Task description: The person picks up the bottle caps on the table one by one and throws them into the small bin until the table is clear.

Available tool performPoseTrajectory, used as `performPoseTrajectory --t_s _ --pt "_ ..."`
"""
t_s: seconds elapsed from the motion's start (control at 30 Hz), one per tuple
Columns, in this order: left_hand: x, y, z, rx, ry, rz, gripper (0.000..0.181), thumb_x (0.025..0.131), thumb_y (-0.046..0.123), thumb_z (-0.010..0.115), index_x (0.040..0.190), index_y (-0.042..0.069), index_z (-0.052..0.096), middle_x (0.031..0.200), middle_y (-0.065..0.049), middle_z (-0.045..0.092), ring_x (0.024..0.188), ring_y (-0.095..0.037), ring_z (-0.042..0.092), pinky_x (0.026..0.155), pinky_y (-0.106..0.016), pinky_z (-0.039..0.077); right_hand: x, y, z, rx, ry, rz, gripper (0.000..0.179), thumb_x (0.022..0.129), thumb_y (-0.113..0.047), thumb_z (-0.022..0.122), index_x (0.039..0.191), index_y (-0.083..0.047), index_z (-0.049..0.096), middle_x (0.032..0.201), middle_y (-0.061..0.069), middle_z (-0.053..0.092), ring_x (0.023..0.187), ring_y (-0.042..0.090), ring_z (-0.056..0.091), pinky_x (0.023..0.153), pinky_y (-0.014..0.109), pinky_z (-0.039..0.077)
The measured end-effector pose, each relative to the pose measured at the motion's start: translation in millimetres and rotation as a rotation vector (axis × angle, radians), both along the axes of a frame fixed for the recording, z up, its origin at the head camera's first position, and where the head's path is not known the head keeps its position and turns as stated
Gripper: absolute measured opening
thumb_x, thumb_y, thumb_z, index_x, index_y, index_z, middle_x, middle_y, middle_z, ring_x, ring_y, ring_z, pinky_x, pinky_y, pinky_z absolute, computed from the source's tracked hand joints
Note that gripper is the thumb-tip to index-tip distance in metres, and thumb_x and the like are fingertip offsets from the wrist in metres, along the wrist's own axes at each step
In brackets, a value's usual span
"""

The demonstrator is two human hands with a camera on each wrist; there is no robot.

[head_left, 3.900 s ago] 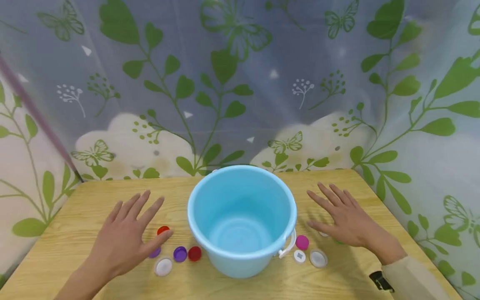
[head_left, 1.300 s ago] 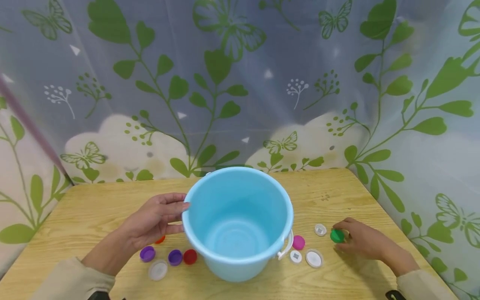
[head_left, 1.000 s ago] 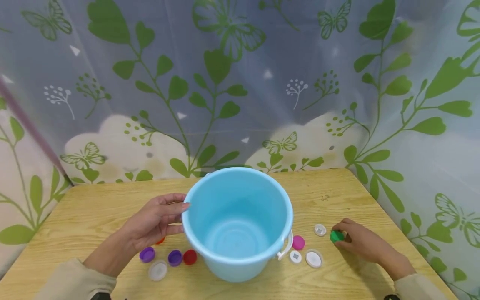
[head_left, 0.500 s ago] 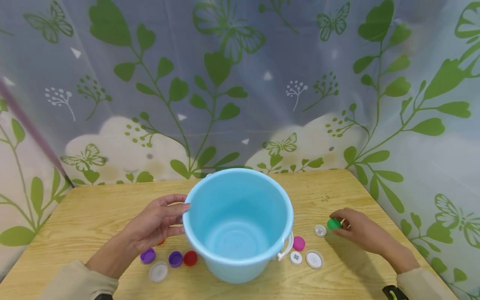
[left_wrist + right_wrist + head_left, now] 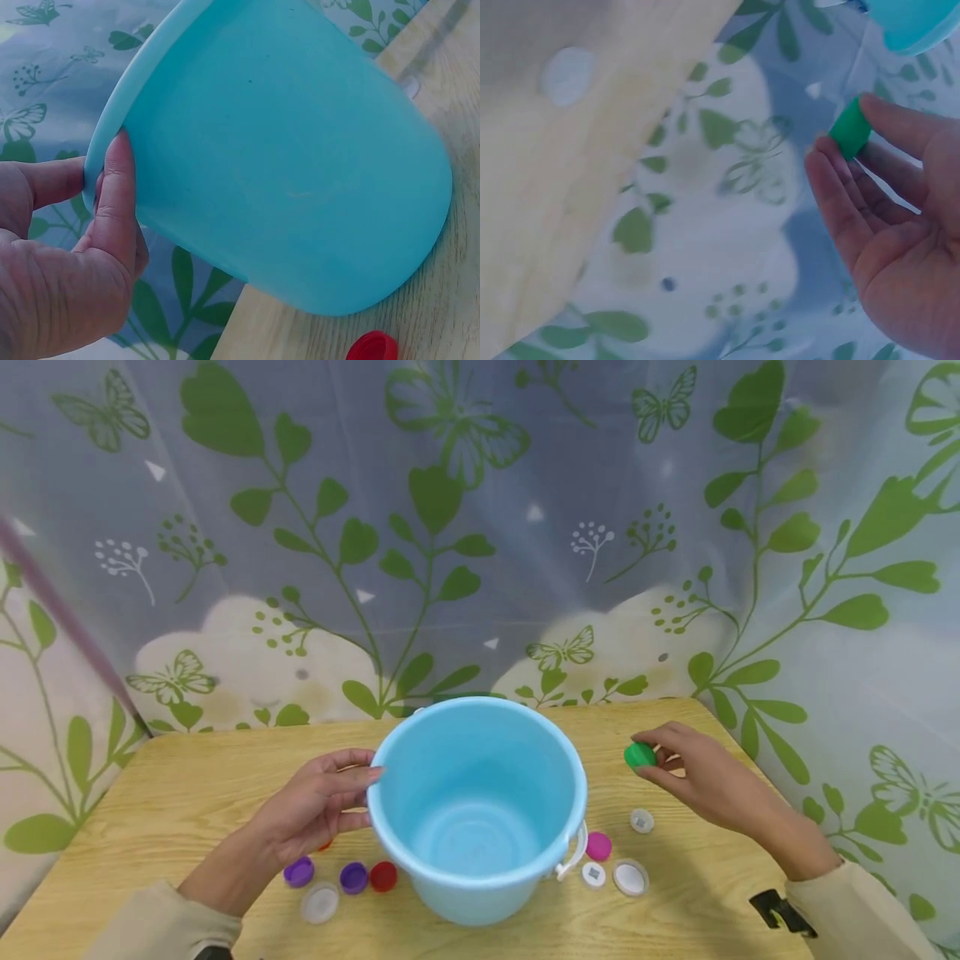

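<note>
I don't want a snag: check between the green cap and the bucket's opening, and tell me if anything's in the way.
Nothing loose shows between the green cap, held by the right hand, and the bucket. Only the bucket's right rim stands between; whether the cap clears it is unclear. The white handle hangs off that line.

The desk [image 5: 187, 793] is of light yellow colour, with a wood grain pattern. On its middle stands a light blue bucket [image 5: 472, 902]. To the left of it lie several caps — a red cap [image 5: 383, 877] just beside the bucket, then a dark purple cap [image 5: 354, 877], a brighter purple cap [image 5: 298, 872], an orange cap [image 5: 326, 845], which is partly hidden, and, nearest, a whitish lid [image 5: 320, 903]. To the right lie a pink cap [image 5: 599, 846], a white cap with grey mark [image 5: 593, 874], a round white lid [image 5: 631, 878] and — farther — a small white cap [image 5: 642, 821].
</note>
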State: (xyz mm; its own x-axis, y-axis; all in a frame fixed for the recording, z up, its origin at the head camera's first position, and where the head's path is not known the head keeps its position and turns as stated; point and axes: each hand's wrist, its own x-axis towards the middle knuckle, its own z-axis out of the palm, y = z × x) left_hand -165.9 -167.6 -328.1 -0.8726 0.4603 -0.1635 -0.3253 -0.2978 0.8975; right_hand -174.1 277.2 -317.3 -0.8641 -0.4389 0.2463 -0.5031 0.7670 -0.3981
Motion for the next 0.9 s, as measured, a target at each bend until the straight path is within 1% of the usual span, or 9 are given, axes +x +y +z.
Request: performPoseTrajectory --t_s 0.1,0.2,0.3,0.37,0.5,0.6,0.7,0.9 --pt "0.0 -0.2 -0.1 -0.007 0.003 0.007 0.021 0.094 0.005 0.059 0.111 -0.001 0.048 0.097 -0.010 0.064 0.085 -0.021 0.067 0.078 -0.036 0.057 -3.2 -15.4 9.6 -0.030 0.061 0.017 0.036 0.092 -0.017 0.066 0.124 -0.002 0.058 0.109 0.005 0.059 0.086 0.014 0.060 0.078 0.035 0.056" --pt "0.1 0.4 0.0 -0.021 0.004 0.016 0.024 0.093 0.005 0.060 0.112 -0.001 0.047 0.097 -0.010 0.064 0.085 -0.021 0.067 0.078 -0.036 0.057 -7.0 -30.1 15.4 -0.076 0.137 0.049 0.038 0.090 -0.016 0.068 0.125 -0.004 0.059 0.108 0.001 0.060 0.085 0.010 0.060 0.078 0.033 0.056" --pt "0.4 1.4 0.2 -0.052 0.011 0.031 0.026 0.093 0.006 0.060 0.113 -0.002 0.046 0.098 -0.010 0.063 0.083 -0.020 0.066 0.078 -0.036 0.058 -10.8 -46.1 19.0 -0.143 0.180 0.112 0.038 0.088 -0.014 0.071 0.124 -0.006 0.060 0.105 -0.005 0.061 0.084 0.007 0.059 0.078 0.030 0.056" --pt "0.7 2.5 0.3 -0.091 0.017 0.049 0.027 0.093 0.007 0.061 0.113 -0.002 0.046 0.097 -0.010 0.063 0.080 -0.019 0.066 0.076 -0.036 0.058 -13.4 -57.5 19.9 -0.189 0.184 0.166 0.037 0.087 -0.013 0.071 0.123 -0.007 0.060 0.103 -0.007 0.060 0.085 0.007 0.059 0.080 0.029 0.056" --pt "1.9 7.0 1.9 -0.181 0.058 0.066 0.029 0.092 0.009 0.060 0.113 -0.004 0.044 0.095 -0.011 0.061 0.076 -0.018 0.064 0.071 -0.037 0.059 -17.4 -79.4 19.7 -0.247 0.174 0.258 0.037 0.088 -0.015 0.071 0.123 -0.007 0.061 0.103 -0.008 0.060 0.088 0.008 0.059 0.078 0.028 0.055" --pt "3.3 10.6 3.5 -0.219 0.078 0.075 0.032 0.093 0.011 0.059 0.114 -0.005 0.042 0.096 -0.013 0.060 0.077 -0.020 0.064 0.068 -0.038 0.060 -19.3 -94.4 19.4 -0.252 0.167 0.303 0.038 0.088 -0.017 0.071 0.123 -0.008 0.062 0.106 -0.006 0.060 0.090 0.010 0.057 0.077 0.030 0.054" --pt "4.1 13.0 4.1 -0.237 0.080 0.090 0.034 0.093 0.011 0.057 0.116 -0.006 0.039 0.098 -0.014 0.058 0.080 -0.022 0.065 0.066 -0.038 0.060 -21.5 -108.0 18.8 -0.243 0.153 0.337 0.037 0.088 -0.020 0.071 0.123 -0.009 0.062 0.107 -0.005 0.060 0.091 0.010 0.056 0.078 0.030 0.054" --pt "4.3 15.1 3.1 -0.274 0.096 0.104 0.037 0.094 0.011 0.055 0.119 -0.008 0.036 0.101 -0.017 0.056 0.084 -0.028 0.065 0.067 -0.039 0.060 -25.0 -130.0 14.3 -0.228 0.122 0.414 0.036 0.089 -0.022 0.071 0.121 -0.009 0.063 0.104 -0.006 0.059 0.090 0.009 0.055 0.078 0.029 0.052"
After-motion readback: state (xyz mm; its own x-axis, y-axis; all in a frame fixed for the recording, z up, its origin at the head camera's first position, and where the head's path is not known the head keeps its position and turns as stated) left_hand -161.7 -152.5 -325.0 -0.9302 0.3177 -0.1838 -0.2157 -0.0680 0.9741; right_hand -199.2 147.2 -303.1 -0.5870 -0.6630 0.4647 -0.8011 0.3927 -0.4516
